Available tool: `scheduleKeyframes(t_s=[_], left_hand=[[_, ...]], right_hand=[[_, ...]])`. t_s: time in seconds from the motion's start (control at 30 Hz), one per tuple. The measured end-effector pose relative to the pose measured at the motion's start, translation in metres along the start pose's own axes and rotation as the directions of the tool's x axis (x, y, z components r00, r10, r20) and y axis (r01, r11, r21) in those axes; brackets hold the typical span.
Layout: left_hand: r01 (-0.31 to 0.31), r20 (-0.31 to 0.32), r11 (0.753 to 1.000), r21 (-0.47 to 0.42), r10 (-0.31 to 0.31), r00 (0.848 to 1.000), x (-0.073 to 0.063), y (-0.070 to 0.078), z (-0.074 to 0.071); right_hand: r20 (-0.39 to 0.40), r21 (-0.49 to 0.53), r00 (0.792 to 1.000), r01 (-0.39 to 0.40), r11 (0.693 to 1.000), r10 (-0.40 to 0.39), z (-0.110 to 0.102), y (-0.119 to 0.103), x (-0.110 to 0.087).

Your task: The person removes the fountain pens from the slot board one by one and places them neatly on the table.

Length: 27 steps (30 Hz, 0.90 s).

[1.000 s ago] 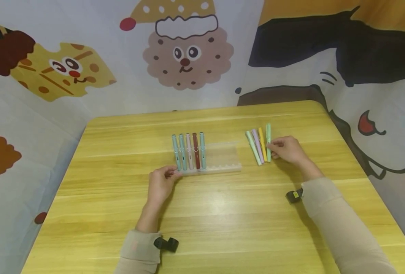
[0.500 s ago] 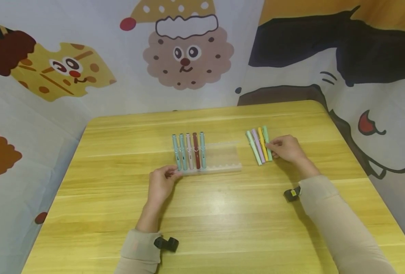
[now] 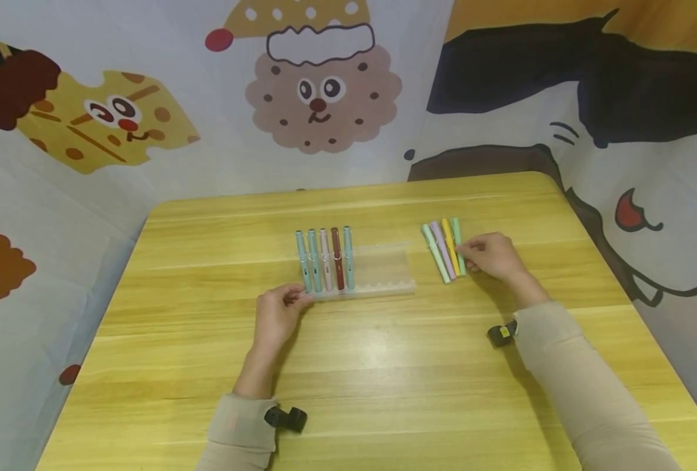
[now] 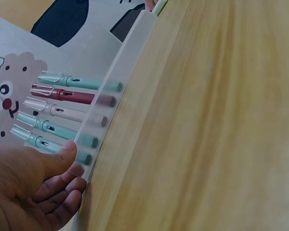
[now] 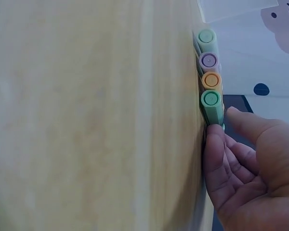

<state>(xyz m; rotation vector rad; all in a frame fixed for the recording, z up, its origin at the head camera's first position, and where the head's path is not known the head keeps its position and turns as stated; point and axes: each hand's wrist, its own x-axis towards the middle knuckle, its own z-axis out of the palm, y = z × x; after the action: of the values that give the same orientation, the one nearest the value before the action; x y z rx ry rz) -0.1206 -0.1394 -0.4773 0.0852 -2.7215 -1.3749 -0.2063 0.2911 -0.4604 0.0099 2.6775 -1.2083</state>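
Note:
My left hand (image 3: 275, 318) grips the near left corner of a clear pen rack (image 3: 383, 290), its thumb on the front strip and its fingers curled beneath. Several capped pens stand side by side in the rack's left part: teal pens, a pale pink pen (image 3: 326, 261) and a dark red pen (image 3: 338, 261). To the right, a mint pen (image 3: 435, 252), a purple pen (image 3: 442, 243), a yellow pen (image 3: 449, 239) and a green pen (image 3: 457, 230) lie in a row. My right hand (image 3: 492, 256) touches the green pen's outer side with its fingertips; in the right wrist view the thumb (image 5: 253, 126) stands apart from it.
The rack's right part shows bare notches. Everything is on a wood-grain table (image 3: 377, 379), with a cartoon-printed cloth (image 3: 207, 131) hanging behind its far edge. A small black camera sits at each sleeve cuff.
The green pen, upright and apart a second ago, has moved left and tilted against the yellow pen, with my right hand following slightly. My left hand and the rack stay put.

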Motion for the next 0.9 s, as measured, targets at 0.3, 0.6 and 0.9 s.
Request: scheduleKeyframes(t_s=[0.3, 0.6, 0.9], left_hand=[[-0.017, -0.004, 1.000, -0.006, 0.017, 1.000, 0.001, -0.001, -0.001], [-0.016, 0.000, 1.000, 0.006, 0.016, 1.000, 0.001, 0.000, -0.001], [-0.012, 0.005, 1.000, 0.015, 0.011, 1.000, 0.002, 0.000, -0.001]], right_hand=[[-0.121, -0.095, 0.990, 0.058, 0.994, -0.070, 0.000, -0.010, -0.004], [-0.242, -0.075, 0.949, 0.191, 0.979, -0.203, 0.014, -0.031, -0.005], [-0.249, 0.045, 0.934, 0.274, 0.961, -0.255, 0.027, -0.059, -0.010]])
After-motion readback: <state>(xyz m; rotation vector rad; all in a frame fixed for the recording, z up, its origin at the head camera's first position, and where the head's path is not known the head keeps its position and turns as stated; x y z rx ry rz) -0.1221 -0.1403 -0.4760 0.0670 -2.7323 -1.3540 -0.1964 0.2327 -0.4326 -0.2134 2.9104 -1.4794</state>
